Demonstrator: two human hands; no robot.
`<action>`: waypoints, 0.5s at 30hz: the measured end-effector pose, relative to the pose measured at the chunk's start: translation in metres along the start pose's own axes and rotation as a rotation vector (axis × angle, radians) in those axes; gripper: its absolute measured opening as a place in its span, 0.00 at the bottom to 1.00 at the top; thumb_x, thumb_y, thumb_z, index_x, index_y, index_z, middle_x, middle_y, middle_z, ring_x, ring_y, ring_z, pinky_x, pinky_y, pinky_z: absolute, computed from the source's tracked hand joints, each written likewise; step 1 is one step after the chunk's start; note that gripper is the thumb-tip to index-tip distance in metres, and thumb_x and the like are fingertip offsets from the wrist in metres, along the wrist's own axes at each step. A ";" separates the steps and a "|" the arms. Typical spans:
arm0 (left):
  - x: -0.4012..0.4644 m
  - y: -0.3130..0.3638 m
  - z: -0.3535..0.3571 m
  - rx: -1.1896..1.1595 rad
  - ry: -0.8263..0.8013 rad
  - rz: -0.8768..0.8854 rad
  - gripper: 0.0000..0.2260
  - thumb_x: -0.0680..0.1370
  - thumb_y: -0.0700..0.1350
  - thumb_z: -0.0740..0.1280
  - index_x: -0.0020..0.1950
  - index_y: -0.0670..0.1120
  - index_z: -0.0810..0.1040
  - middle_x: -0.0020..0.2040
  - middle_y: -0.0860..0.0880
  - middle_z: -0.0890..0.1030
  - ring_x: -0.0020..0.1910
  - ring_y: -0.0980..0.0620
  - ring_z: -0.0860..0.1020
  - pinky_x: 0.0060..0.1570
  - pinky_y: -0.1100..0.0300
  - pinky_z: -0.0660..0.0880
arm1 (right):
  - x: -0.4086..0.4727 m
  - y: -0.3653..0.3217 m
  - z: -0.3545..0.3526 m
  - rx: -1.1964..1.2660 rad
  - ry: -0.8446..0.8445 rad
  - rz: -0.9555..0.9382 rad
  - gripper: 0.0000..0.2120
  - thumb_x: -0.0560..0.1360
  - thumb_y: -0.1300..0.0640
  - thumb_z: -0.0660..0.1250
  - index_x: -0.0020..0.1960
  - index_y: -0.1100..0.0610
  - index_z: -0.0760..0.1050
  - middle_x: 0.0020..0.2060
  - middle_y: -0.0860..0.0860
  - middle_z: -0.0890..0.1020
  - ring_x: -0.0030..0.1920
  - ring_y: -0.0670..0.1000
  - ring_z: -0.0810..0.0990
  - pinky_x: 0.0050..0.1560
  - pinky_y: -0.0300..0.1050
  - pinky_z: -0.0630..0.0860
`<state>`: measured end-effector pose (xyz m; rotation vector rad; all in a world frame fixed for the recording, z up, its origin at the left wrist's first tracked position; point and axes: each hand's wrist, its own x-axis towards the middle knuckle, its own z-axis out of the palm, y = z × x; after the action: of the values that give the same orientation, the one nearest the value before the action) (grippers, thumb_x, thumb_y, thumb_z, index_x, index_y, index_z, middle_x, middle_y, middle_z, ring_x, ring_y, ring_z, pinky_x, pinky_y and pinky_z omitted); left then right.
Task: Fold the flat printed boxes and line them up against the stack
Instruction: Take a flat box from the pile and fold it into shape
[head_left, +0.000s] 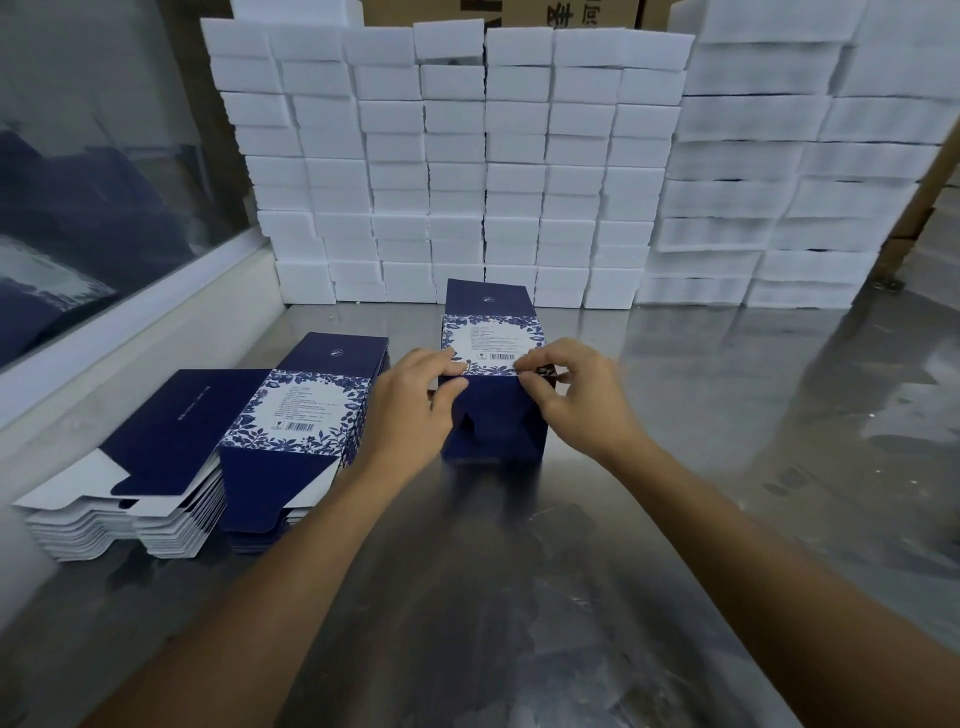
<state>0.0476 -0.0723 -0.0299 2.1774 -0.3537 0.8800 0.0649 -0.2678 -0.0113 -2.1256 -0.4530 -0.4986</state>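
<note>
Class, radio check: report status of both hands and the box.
Left hand and right hand both pinching the blue box, mid-fold. Flat boxes piled at left. Path to the white stack clear.

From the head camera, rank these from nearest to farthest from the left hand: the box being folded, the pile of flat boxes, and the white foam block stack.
1. Box being folded: gripped by the left hand, centre of the table.
2. Pile of flat boxes: just left of that hand.
3. White foam block stack: farthest, along the back.
</note>
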 end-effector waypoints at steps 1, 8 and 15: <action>0.001 0.000 0.001 -0.003 0.020 -0.002 0.04 0.74 0.35 0.72 0.49 0.40 0.84 0.52 0.44 0.83 0.50 0.45 0.82 0.48 0.48 0.80 | 0.000 -0.003 0.002 -0.073 -0.007 -0.053 0.05 0.76 0.61 0.71 0.50 0.54 0.85 0.47 0.47 0.81 0.48 0.48 0.79 0.53 0.44 0.76; 0.003 0.005 0.004 0.060 0.048 0.062 0.02 0.73 0.34 0.73 0.44 0.39 0.84 0.44 0.45 0.83 0.41 0.44 0.83 0.40 0.47 0.79 | 0.002 -0.023 0.023 -0.309 -0.027 -0.165 0.07 0.78 0.53 0.69 0.53 0.49 0.84 0.52 0.46 0.81 0.56 0.49 0.78 0.60 0.52 0.67; 0.006 0.007 0.003 0.087 0.052 0.064 0.02 0.73 0.35 0.72 0.43 0.40 0.84 0.43 0.46 0.83 0.40 0.42 0.81 0.38 0.47 0.78 | 0.003 -0.023 0.026 -0.327 -0.035 -0.217 0.07 0.79 0.56 0.68 0.53 0.53 0.84 0.50 0.50 0.82 0.53 0.54 0.79 0.56 0.58 0.73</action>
<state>0.0500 -0.0792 -0.0240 2.2283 -0.3673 1.0023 0.0611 -0.2331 -0.0075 -2.4140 -0.6638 -0.6988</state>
